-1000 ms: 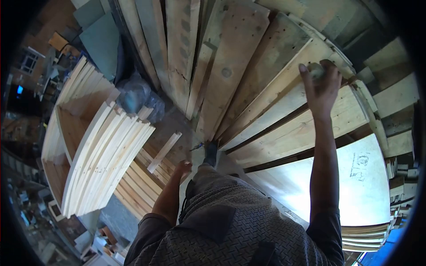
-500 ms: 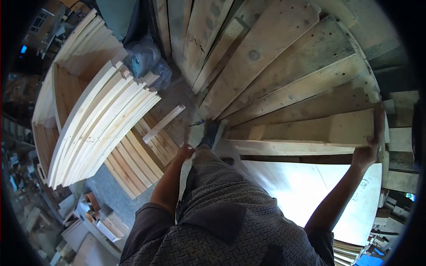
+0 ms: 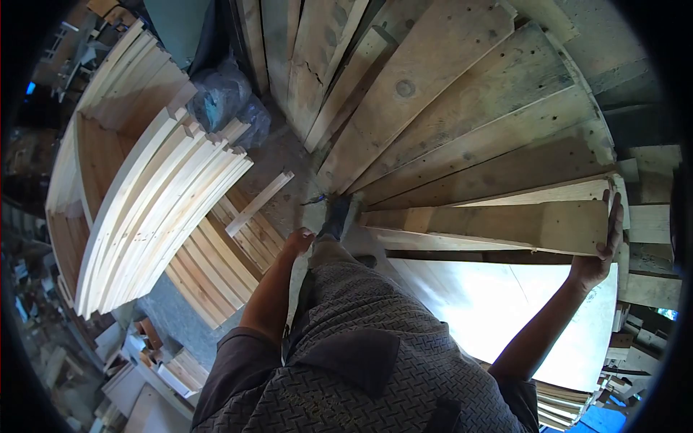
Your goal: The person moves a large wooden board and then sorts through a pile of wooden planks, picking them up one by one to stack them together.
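My right hand (image 3: 598,249) grips the outer end of a wooden board (image 3: 498,225), thumb and fingers wrapped around the end. The board's narrow end points towards my foot. Behind it, several worn wedge-shaped boards (image 3: 469,137) fan out side by side, and a pale strip shows in the gap beside the held one. Under my right forearm lies a bright white panel (image 3: 505,303). My left hand (image 3: 298,242) hangs by my knee with its fingers curled, apparently around nothing. Near it a short loose wooden stick (image 3: 260,203) lies across light slats.
To the left is a stack of curved pale wood pieces (image 3: 155,224), with light slats (image 3: 209,274) below it. A crumpled plastic bag (image 3: 220,101) sits behind. Wood scraps (image 3: 184,372) lie at the lower left. My shoe (image 3: 336,216) is at the fan's narrow end.
My right hand has swung the board's outer end towards me, widening the gap to the board behind. My left hand has risen slightly. The whole view has shifted a little.
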The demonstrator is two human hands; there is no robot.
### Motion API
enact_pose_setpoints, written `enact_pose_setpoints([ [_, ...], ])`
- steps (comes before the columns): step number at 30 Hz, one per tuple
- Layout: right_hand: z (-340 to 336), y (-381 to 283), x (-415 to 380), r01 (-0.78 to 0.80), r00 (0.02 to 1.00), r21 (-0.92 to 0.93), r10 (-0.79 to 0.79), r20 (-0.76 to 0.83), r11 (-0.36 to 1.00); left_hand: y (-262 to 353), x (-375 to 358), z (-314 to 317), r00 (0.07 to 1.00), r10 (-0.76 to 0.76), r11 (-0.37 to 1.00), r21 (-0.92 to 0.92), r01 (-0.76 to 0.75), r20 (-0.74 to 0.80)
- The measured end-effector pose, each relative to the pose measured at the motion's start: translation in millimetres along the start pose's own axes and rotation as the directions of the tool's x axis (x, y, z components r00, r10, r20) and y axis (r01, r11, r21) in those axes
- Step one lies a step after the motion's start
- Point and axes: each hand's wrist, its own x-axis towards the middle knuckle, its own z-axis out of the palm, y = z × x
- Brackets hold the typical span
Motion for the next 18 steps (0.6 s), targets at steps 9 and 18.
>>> enact_pose_setpoints([
  [9,-3,7,-9,0.002,1.000,0.092,0.000,-0.026,0.996,19,0,-15,0.998,0.062,0.997,0.057,-0.061,-0.009],
  [18,46,-9,18,0.026,0.995,-0.704,-0.084,-0.048,0.710,-26,28,-20,1.000,0.026,0.981,0.194,-0.027,0.011],
])
